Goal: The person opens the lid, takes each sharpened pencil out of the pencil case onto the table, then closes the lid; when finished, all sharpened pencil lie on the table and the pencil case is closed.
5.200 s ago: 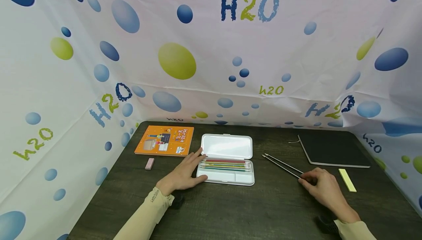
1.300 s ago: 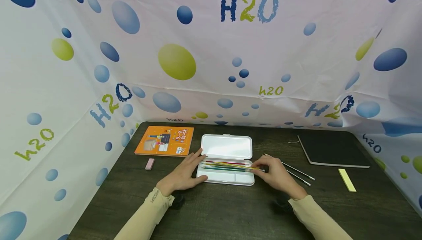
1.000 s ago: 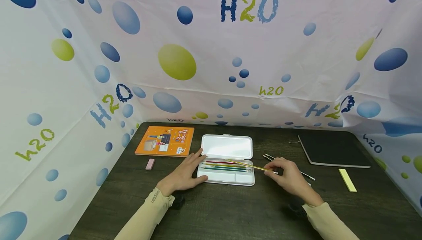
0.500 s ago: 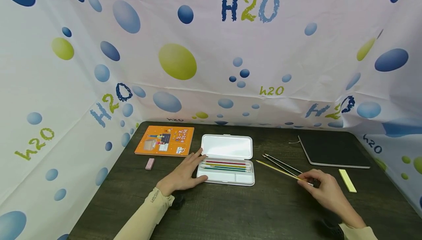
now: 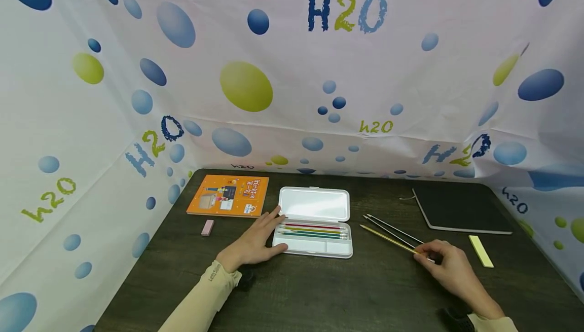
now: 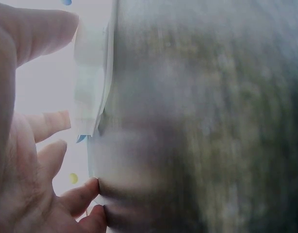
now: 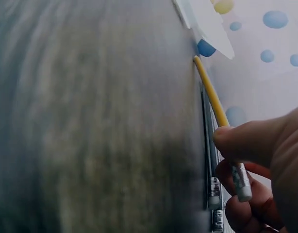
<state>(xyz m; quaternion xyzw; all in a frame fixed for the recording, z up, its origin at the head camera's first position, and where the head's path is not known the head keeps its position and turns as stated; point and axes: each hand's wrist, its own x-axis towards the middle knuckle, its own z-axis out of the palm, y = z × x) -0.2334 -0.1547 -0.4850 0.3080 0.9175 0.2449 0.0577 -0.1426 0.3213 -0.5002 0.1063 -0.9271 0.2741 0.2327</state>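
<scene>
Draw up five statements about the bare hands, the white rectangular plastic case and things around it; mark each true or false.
1. The right hand pinches a slim yellow pencil. True.
2. The left hand is at the left side of the white rectangular plastic case. True.
3. The case's lid is closed. False: it stands open, with coloured pencils lying in the case.
4. A small pink block lies inside the case. False: it lies on the dark tabletop, near the orange booklet.
5. The rectangular black notebook lies right of the case. True.
</scene>
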